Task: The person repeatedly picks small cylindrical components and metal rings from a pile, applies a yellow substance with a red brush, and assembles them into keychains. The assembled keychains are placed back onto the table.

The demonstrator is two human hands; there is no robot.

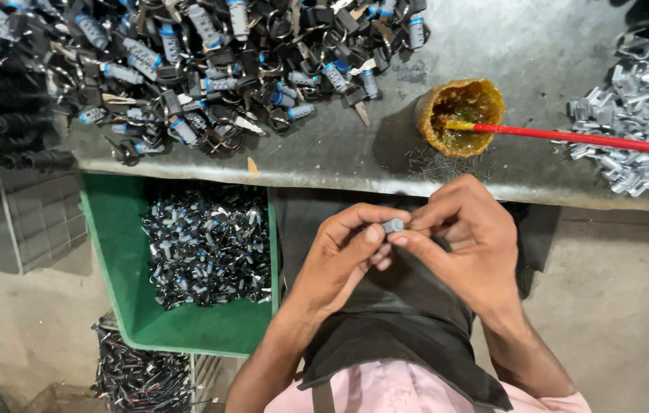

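Seen from above, a person's left hand [347,252] and right hand [466,237] meet just below the edge of a grey workbench [493,46], pinching a small grey metal part [393,226] between the fingertips of both. On the bench sit a heap of black and blue lock parts [210,69], a cup of amber grease [460,116] with a red stick [592,138] resting in it, and a pile of silver clips [645,115]. A green bin [118,252] holding more dark parts stands under the bench to the left of the hands.

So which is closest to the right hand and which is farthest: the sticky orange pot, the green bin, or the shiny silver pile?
From the right hand, in the head view:
1. Orange pot, just above it on the bench.
2. Silver pile, up at the right edge.
3. Green bin, far left, below the bench.
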